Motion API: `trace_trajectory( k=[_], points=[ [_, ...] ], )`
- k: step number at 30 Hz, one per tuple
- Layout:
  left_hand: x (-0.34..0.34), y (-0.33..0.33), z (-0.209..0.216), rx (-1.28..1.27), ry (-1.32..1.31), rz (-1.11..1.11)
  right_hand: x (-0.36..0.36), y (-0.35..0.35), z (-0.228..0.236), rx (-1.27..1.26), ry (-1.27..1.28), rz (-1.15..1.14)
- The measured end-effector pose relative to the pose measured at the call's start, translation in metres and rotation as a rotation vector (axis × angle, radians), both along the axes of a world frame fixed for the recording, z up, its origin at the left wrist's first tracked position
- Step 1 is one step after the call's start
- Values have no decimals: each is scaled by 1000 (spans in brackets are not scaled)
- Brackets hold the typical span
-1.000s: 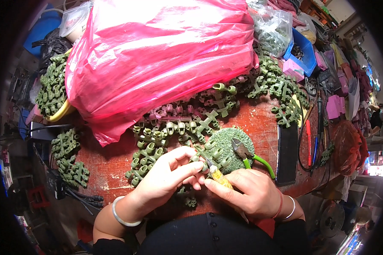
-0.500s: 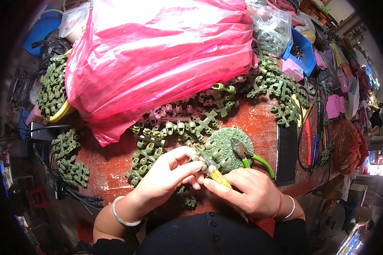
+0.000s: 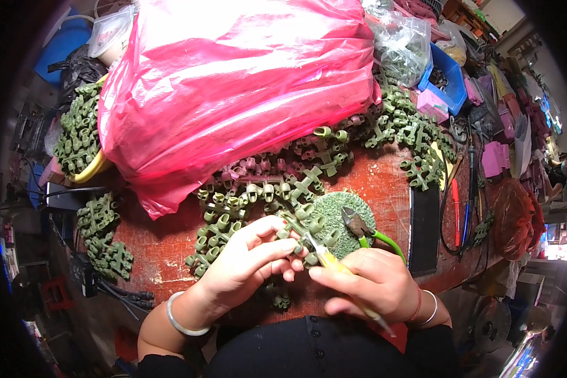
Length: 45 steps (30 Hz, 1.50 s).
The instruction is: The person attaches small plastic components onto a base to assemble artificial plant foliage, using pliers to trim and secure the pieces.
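Observation:
My left hand [image 3: 242,261] pinches a green moulded piece with small cup-like ends [image 3: 317,223] in front of my body. A slim tool with a yellow handle [image 3: 332,262] is gripped in my right hand [image 3: 378,283]. Its thin metal tip meets the green piece just beyond my left fingertips, though the exact contact is too small to make out. The tool's pointed rear end sticks out below my right palm. Beyond both hands lies a round, speckled green pad [image 3: 331,205], with green-handled cutting pliers [image 3: 389,242] resting across it.
A large pink plastic sheet [image 3: 233,94] covers the far side of the red worktable [image 3: 160,252]. Heaps of similar green pieces [image 3: 217,233] lie around it. On the right are a black strip [image 3: 424,227], a red pen-like tool [image 3: 456,211] and a blue bin [image 3: 447,69].
The yellow-handled tool has tilted, and its rear end now shows below my right hand. My right fingers have shifted slightly away from my left. The left hand stays nearly in place.

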<state>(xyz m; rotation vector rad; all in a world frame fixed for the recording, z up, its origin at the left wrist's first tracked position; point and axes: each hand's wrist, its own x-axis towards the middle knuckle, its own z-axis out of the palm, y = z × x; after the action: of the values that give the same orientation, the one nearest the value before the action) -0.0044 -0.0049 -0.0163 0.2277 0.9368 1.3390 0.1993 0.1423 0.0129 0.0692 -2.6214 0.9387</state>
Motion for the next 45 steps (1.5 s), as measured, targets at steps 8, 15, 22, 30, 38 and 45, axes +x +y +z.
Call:
trace_trajectory(
  k=[8, 15, 22, 30, 38, 45],
  points=[
    [3, 2, 9, 102, -37, 72, 17, 20, 0, -864, -26, -12],
    [1, -4, 4, 120, -27, -54, 13, 8, 2, -481, 219, -392],
    [7, 0, 5, 68, 51, -26, 6, 6, 1, -164, 143, -297],
    [7, 1, 0, 37, 118, -21, 2, 5, 2, -234, 139, -197],
    [9, -1, -1, 22, 192, -34, 3, 6, -2, -367, 173, -124],
    [7, -2, 5, 29, 193, -54, 4, 6, 1, -264, 128, -208]
  ],
)
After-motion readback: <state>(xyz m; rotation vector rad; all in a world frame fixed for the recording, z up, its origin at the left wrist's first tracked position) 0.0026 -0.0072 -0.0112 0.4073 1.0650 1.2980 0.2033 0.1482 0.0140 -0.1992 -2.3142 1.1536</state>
